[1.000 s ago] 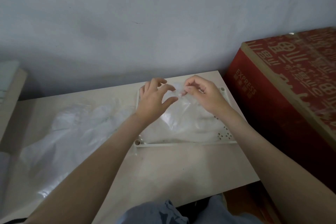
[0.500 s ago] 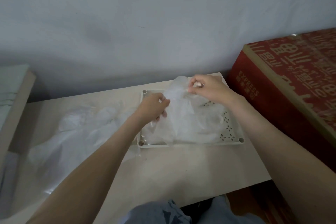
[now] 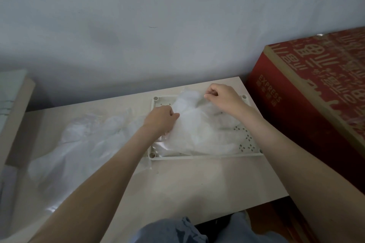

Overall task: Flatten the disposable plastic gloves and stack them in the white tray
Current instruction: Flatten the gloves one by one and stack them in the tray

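While left hand (image 3: 161, 118) and right hand (image 3: 223, 97) pinch one glove (image 3: 195, 124), one white tray (image 3: 207, 157) beneath, one pile (image 3: 83, 144) beside.

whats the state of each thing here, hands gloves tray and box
white tray: on the table, mostly covered
held glove: crumpled over tray, not flat
left hand: gripping glove's left edge
right hand: pinching glove's far end
loose gloves: piled left of tray
red box: closed
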`<state>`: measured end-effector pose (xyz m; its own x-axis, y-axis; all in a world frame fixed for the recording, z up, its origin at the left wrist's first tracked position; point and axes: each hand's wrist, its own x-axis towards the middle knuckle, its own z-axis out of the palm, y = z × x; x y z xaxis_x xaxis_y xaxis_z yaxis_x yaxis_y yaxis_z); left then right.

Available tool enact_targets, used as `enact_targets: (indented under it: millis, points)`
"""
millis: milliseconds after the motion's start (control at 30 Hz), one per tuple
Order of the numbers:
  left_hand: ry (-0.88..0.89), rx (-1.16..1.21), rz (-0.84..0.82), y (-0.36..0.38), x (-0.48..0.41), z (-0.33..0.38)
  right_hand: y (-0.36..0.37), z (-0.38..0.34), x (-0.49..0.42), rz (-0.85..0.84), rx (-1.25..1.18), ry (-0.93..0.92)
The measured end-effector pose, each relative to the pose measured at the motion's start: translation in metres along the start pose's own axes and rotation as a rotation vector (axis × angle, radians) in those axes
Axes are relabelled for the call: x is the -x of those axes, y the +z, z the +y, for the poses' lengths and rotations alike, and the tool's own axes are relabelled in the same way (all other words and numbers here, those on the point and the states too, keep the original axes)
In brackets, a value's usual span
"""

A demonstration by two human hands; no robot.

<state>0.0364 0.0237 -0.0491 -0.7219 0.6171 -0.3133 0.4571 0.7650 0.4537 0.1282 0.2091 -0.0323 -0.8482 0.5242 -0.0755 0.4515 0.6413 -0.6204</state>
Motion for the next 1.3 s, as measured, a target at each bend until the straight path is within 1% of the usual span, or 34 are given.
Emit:
enact_targets:
  millis: [133, 267, 367, 533, 667, 767, 900, 1033, 1167, 1300]
  points:
    - [-0.015, 0.022, -0.001, -0.004, -0.002, -0.004, 0.006, -0.001, 0.0, 0.02, -0.055, -0.015]
    - [0.029, 0.131, 0.0, -0.008, 0.001, -0.005, 0.0, -0.004, 0.009, 0.016, -0.319, 0.008]
    - [0.093, 0.221, -0.008, -0.014, 0.007, -0.003, -0.008, -0.007, 0.019, -0.028, -0.509, -0.042]
    - [0.18, 0.344, -0.012, -0.023, 0.019, 0.004, -0.016, -0.014, 0.036, -0.122, -0.696, -0.046]
    - [0.237, 0.465, -0.052, -0.034, 0.031, 0.014, -0.019, -0.015, 0.044, -0.195, -0.711, -0.005]
    - [0.281, 0.505, -0.068, -0.045, 0.041, 0.022, -0.019, -0.016, 0.051, -0.297, -0.744, 0.004]
    - [0.308, 0.56, -0.07, -0.059, 0.051, 0.027, -0.03, -0.022, 0.06, -0.383, -0.751, -0.035]
    - [0.309, 0.596, -0.044, -0.066, 0.056, 0.024, -0.042, -0.026, 0.069, -0.391, -0.679, -0.063]
    - [0.292, 0.668, -0.034, -0.068, 0.06, 0.021, -0.053, -0.025, 0.073, -0.396, -0.59, -0.04]
    - [0.272, 0.645, -0.032, -0.07, 0.065, 0.015, -0.063, -0.022, 0.077, -0.37, -0.57, 0.018]
